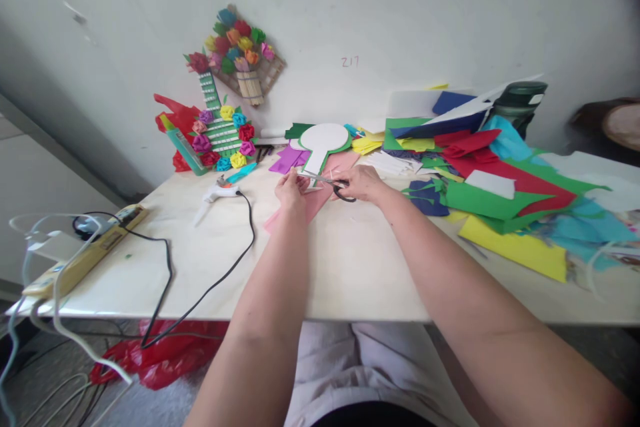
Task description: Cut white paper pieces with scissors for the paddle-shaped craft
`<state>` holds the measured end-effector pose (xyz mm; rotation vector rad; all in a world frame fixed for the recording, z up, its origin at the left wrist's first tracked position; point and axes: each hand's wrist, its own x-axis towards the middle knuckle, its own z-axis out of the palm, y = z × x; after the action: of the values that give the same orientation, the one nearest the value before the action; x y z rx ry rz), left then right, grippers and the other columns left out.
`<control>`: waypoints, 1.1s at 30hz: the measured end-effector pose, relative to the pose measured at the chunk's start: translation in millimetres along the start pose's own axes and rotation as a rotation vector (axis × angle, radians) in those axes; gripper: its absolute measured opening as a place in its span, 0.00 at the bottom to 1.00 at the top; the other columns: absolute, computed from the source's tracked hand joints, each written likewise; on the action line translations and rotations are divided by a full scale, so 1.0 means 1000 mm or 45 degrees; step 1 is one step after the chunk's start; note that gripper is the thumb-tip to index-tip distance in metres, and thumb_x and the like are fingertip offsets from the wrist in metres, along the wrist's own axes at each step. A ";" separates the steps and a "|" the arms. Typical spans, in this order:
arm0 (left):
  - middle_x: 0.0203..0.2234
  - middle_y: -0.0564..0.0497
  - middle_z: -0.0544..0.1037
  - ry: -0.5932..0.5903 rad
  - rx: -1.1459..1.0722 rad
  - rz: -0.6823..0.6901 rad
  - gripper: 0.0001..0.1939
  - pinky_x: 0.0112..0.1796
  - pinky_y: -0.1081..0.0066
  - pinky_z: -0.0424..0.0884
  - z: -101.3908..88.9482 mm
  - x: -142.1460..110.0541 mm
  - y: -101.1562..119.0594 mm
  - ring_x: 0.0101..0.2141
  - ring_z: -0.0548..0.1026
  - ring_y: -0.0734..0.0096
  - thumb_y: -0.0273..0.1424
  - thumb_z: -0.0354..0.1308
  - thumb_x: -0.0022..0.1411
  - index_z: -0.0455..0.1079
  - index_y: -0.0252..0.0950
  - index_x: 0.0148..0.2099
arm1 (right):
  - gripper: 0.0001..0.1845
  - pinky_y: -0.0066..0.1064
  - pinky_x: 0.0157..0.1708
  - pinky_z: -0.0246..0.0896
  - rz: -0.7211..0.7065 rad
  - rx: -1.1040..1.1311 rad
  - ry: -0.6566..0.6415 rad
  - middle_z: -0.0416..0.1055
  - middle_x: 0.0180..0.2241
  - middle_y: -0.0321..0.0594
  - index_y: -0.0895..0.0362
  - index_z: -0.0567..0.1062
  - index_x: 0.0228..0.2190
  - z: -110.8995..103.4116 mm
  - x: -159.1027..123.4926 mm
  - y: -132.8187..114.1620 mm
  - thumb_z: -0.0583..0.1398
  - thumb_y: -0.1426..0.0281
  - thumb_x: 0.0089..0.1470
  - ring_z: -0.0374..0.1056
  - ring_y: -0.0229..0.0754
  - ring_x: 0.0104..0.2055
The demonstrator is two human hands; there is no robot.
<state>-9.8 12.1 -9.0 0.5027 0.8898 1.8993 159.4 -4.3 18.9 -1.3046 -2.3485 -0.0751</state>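
Observation:
My right hand (364, 183) is closed around the black handles of a pair of scissors (345, 195). Their blades point left, toward my left hand (291, 188), whose fingers are pinched together. A small pale strip (315, 188) shows at the left fingertips, by the blades; its exact kind is too small to tell. Beneath both hands lies pink paper (317, 203), partly covered by them. Just beyond the hands is a white round-headed shape with a handle (325, 138), edged in green.
A white glue gun (220, 193) with a black cord lies left, near a power strip (95, 247). Paper-flower pieces include a guitar shape (225, 137) and a wall bouquet (247, 57). Coloured sheets (510, 200) pile up right, before a dark bottle (517, 103). A glue bottle (185, 147) leans left.

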 end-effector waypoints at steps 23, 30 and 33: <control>0.15 0.54 0.68 -0.084 0.040 0.031 0.06 0.30 0.71 0.70 -0.002 0.000 0.001 0.18 0.70 0.77 0.27 0.58 0.49 0.64 0.31 0.26 | 0.19 0.25 0.26 0.51 0.104 0.100 0.042 0.74 0.29 0.30 0.46 0.75 0.35 0.001 -0.005 -0.001 0.57 0.54 0.40 0.67 0.37 0.30; 0.17 0.52 0.70 -0.132 0.093 0.052 0.06 0.30 0.72 0.70 -0.002 -0.001 0.002 0.19 0.70 0.77 0.27 0.58 0.49 0.65 0.30 0.28 | 0.20 0.26 0.25 0.49 0.054 0.029 -0.038 0.74 0.29 0.29 0.46 0.74 0.35 -0.004 -0.005 -0.003 0.58 0.54 0.38 0.66 0.37 0.29; 0.20 0.50 0.72 -0.152 0.119 0.058 0.06 0.31 0.71 0.70 -0.002 -0.003 0.003 0.22 0.72 0.76 0.28 0.59 0.49 0.65 0.31 0.28 | 0.20 0.27 0.27 0.51 0.036 -0.033 -0.029 0.74 0.31 0.29 0.44 0.74 0.37 -0.004 -0.005 -0.002 0.57 0.55 0.39 0.67 0.39 0.31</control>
<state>-11.5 7.9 -8.6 0.6912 0.8983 1.8539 161.3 -10.4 20.9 -1.3579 -2.3552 -0.0827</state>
